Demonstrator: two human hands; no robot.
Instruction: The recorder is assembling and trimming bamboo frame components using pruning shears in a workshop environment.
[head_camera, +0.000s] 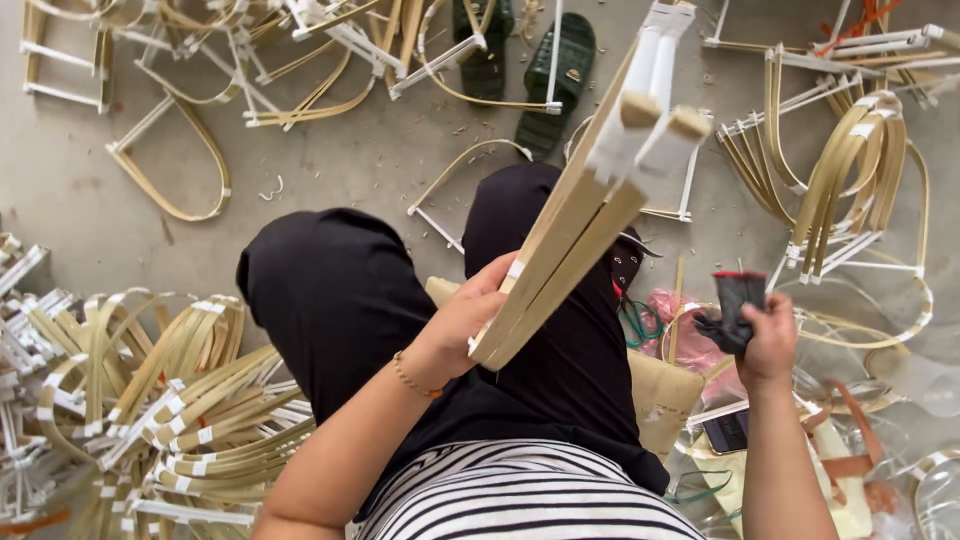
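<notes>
My left hand (462, 322) grips a bundle of flat bamboo strips (575, 215) that rises steeply toward the camera, with white-taped ends and cut wooden tips at the top. My right hand (770, 340) is closed around a small black tool with a red edge (735, 305), held off to the right of the bundle. I sit with my knees in black trousers (335, 290) below both hands, and a striped shirt shows at the bottom.
Bent bamboo hoops with white tape lie all over the grey floor: a dense pile (150, 400) at the left, stacked arcs (850, 170) at the right. Dark green sandals (555, 75) lie ahead. A phone (728, 430), plastic bags and a paper bag (665, 395) sit by my right leg.
</notes>
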